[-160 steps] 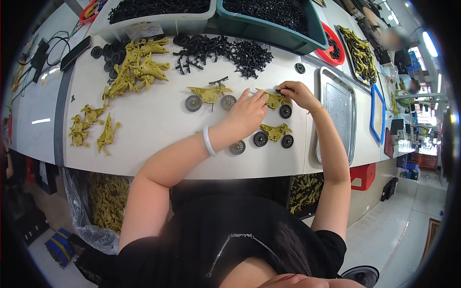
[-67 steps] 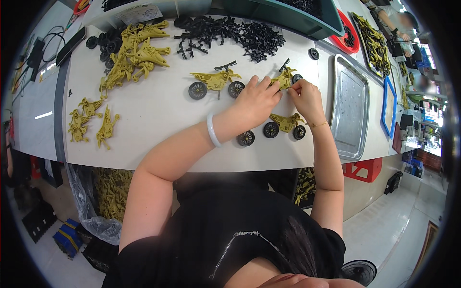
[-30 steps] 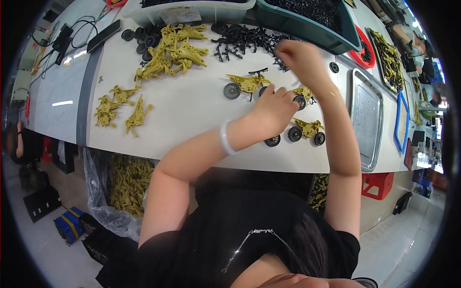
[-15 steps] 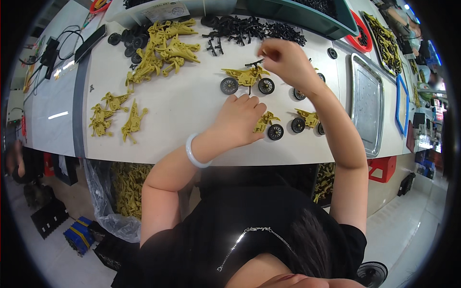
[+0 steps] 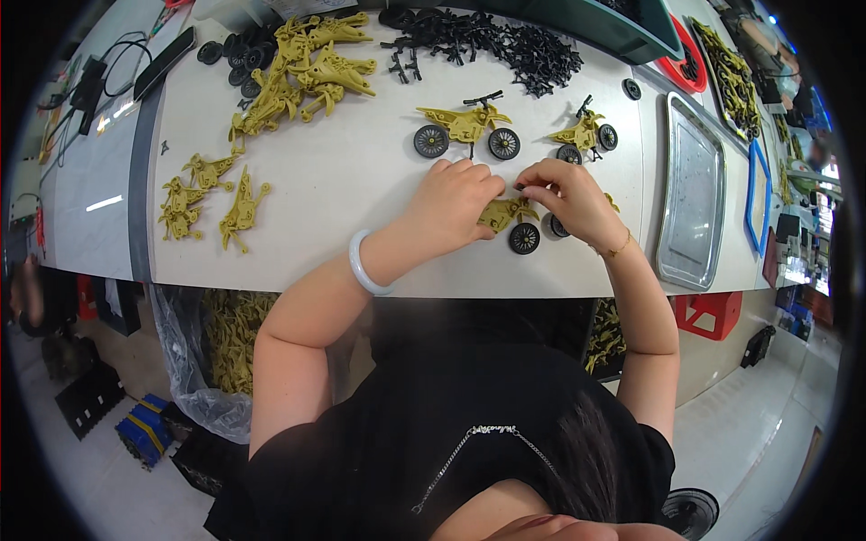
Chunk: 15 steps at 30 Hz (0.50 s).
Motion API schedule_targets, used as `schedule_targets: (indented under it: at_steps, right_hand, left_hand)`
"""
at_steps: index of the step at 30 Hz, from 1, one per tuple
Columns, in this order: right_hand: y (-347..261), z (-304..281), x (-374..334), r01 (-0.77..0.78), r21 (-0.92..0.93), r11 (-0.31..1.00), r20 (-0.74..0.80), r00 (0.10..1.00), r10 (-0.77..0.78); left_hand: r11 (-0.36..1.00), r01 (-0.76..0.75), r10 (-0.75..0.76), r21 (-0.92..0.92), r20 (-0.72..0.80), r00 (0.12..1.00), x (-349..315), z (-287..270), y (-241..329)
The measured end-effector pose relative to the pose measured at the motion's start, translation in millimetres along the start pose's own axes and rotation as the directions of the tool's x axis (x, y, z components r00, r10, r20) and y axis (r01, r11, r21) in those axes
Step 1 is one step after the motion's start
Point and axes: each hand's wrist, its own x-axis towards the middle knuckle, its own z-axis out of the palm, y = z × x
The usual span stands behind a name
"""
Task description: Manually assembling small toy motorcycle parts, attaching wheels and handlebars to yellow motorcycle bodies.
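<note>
My left hand [image 5: 454, 203] grips the rear of a yellow toy motorcycle [image 5: 507, 213], whose black front wheel [image 5: 523, 238] sticks out to the right. Thumb and fingers of my right hand [image 5: 577, 200] pinch a small black part [image 5: 520, 187] just above that motorcycle's front end; its shape is mostly hidden. Beyond my hands, another toy motorcycle [image 5: 465, 125] stands with black wheels and handlebar. To its right is a further toy motorcycle [image 5: 579, 135], also with a handlebar. One more lies mostly covered by my right hand.
Black handlebar-like parts [image 5: 541, 59] are heaped at the back, beside yellow motorcycle bodies [image 5: 329, 68] and black wheels [image 5: 244, 56]. Several loose yellow bodies [image 5: 239, 212] lie at left. A metal tray [image 5: 691, 194] sits at right, a green bin [image 5: 577, 22] behind.
My right hand has come down from near the black parts heap to the motorcycle in my left hand. Some black parts at the heap's right side now spread nearer. My left hand stays on the motorcycle.
</note>
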Motion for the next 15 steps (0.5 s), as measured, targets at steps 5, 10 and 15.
schedule_targets:
  at_steps: [5, 10, 15]
  right_hand:
    - [8.4, 3.9, 5.8, 0.075, -0.049, 0.996, 0.071, 0.995, -0.071]
    - [14.2, 6.2, 12.1, 0.213, -0.113, 0.971, 0.064, 0.976, -0.207]
    - [22.1, 10.8, 14.5, 0.434, -0.232, 0.871, 0.091, 0.901, -0.425]
  left_hand:
    - [0.998, 0.037, -0.038, -0.051, -0.022, 0.999, 2.1, 0.5, 0.1]
    - [0.997, 0.005, -0.006, -0.076, -0.022, 1.0, 3.3, 2.3, -2.8]
    - [0.994, 0.012, -0.016, -0.106, -0.038, 0.999, 3.6, 4.2, -4.5]
